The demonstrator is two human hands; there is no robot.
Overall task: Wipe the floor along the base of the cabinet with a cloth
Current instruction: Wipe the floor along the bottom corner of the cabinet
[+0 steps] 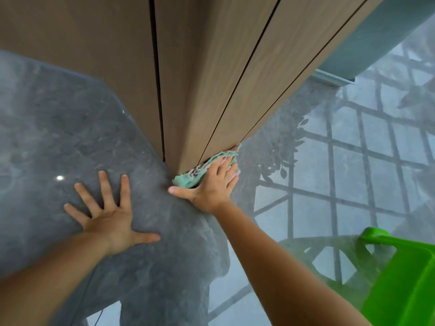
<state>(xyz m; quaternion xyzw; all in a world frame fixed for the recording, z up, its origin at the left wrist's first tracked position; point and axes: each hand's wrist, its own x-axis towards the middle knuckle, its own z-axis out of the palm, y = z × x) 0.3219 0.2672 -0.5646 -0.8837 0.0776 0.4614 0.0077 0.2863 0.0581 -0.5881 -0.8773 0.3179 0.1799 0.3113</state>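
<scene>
A tall brown wooden cabinet rises from the glossy grey stone floor. At its foot lies a crumpled mint-green cloth, pressed against the cabinet's base. My right hand lies flat on top of the cloth with the fingers together and the thumb stretched out to the left. My left hand rests palm down on the bare floor to the left of the cabinet's corner, fingers spread wide, holding nothing.
A bright green plastic object stands at the lower right, close to my right forearm. The shiny floor on the right mirrors a window grid and foliage. A pale skirting and wall run behind the cabinet at the upper right.
</scene>
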